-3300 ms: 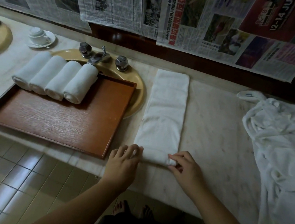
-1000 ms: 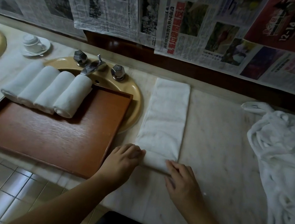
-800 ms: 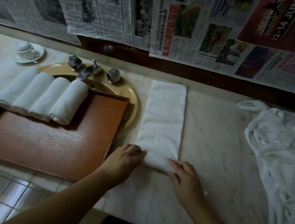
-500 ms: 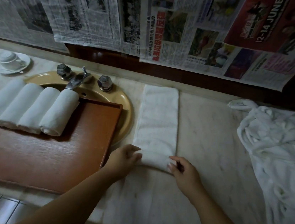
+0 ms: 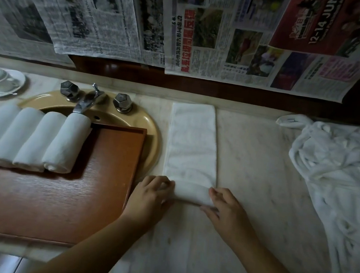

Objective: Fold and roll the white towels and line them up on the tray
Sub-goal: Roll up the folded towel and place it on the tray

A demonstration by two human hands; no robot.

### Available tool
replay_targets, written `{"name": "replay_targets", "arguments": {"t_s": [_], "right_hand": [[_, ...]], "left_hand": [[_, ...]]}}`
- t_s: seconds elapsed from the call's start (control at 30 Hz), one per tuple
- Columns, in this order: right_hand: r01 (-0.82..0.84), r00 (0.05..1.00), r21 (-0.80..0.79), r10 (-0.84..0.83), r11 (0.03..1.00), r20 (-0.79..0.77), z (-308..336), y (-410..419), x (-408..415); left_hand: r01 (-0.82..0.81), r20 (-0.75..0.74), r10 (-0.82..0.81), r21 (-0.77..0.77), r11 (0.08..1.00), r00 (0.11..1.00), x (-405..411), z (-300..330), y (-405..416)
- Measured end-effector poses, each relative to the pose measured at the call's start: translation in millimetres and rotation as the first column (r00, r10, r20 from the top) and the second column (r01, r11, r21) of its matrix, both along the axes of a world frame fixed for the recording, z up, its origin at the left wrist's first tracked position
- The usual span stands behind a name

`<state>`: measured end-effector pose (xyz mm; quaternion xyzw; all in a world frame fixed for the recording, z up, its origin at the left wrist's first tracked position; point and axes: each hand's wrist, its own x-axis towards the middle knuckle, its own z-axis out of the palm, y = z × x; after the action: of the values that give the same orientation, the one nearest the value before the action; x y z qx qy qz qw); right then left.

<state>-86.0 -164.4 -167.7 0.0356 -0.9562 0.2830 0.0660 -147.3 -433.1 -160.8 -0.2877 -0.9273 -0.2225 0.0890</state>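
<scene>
A white towel (image 5: 192,147), folded into a long strip, lies on the marble counter with its near end turned up into a small roll (image 5: 191,192). My left hand (image 5: 151,197) grips the left end of that roll and my right hand (image 5: 224,207) grips the right end, fingers curled over it. A brown wooden tray (image 5: 59,203) sits to the left, partly over the sink. Several rolled white towels (image 5: 31,138) lie side by side along the tray's far left part.
A tan sink (image 5: 152,130) with a chrome tap (image 5: 88,100) lies behind the tray. A cup on a saucer (image 5: 1,81) stands at the far left. A heap of loose white towels (image 5: 341,179) covers the counter's right side. Newspapers (image 5: 188,24) hang on the wall.
The roll at the towel's near end has grown thicker and moved away from me, and both hands have followed it. The camera has shifted right, so the tray sits further left in view.
</scene>
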Motion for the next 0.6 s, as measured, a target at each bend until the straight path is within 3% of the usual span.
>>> {"name": "replay_targets", "arguments": {"t_s": [0.13,0.23,0.43,0.53,0.6], "right_hand": [[0.012,1.0,0.066,-0.013,0.998,0.018,-0.5,1.7,-4.1],[-0.015,0.996,0.012,0.014,1.0,0.085,6.1,8.2,-9.1],[0.036,0.955,-0.115,0.0,0.993,0.298,7.4,18.8,-10.7],[0.116,0.906,-0.13,-0.052,0.985,0.42,9.7,19.0,-21.1],[0.195,0.879,-0.17,-0.095,0.966,0.466,12.3,16.6,-27.8]], "left_hand": [[-0.043,0.18,0.039,0.02,0.999,0.983,-11.9,5.0,-4.8],[-0.018,0.339,0.014,0.01,1.0,0.941,-24.1,10.6,-4.3],[0.002,0.501,0.071,-0.144,0.99,0.863,-18.9,28.4,6.7],[-0.244,0.67,0.207,-0.04,0.969,0.712,-16.0,32.0,14.5],[-0.482,0.788,0.231,0.094,0.871,0.571,-14.3,33.6,18.8]]}}
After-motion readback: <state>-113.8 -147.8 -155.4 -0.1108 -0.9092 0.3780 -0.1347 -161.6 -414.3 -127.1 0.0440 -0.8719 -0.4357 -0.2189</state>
